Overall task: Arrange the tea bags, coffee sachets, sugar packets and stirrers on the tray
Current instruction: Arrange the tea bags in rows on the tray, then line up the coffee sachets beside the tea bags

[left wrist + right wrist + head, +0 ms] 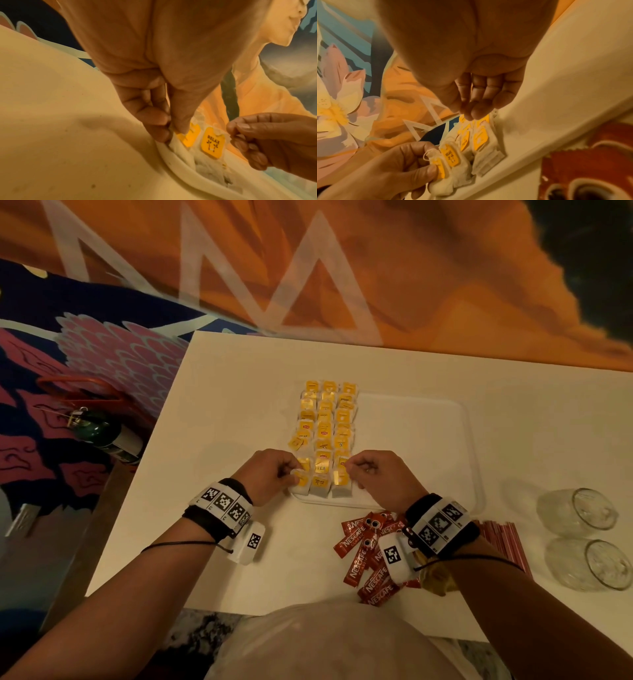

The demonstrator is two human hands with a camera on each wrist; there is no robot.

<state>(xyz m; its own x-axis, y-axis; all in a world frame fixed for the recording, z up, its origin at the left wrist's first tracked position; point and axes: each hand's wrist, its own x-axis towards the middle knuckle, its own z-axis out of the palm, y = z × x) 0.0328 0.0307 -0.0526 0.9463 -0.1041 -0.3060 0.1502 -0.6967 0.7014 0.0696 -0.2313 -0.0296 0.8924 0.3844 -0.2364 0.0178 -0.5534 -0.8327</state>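
Left hand: the left hand [270,474] pinches a tea bag [178,142] between thumb and curled fingers [154,119], at the tray's near left corner.
Right hand: the right hand [380,474] hovers over the near right end of the rows, fingers [477,111] drawn together just above a yellow tag – whether they actually hold it, I cannot tell.
Tea bags: three rows of tea bags [325,433] with yellow tags run away from both hands along the left side of the tray [428,446].
Between the hands: a bag tagged "RELAX" [212,143] lies flat.
Coffee sachets: a loose pile of red coffee sachets [363,546] sits on the table [222,405], under the right wrist.
Stirrers: red stirrers [503,539] lie just right of that wrist.
Glasses: two glasses [582,539] lie on their sides – further right.
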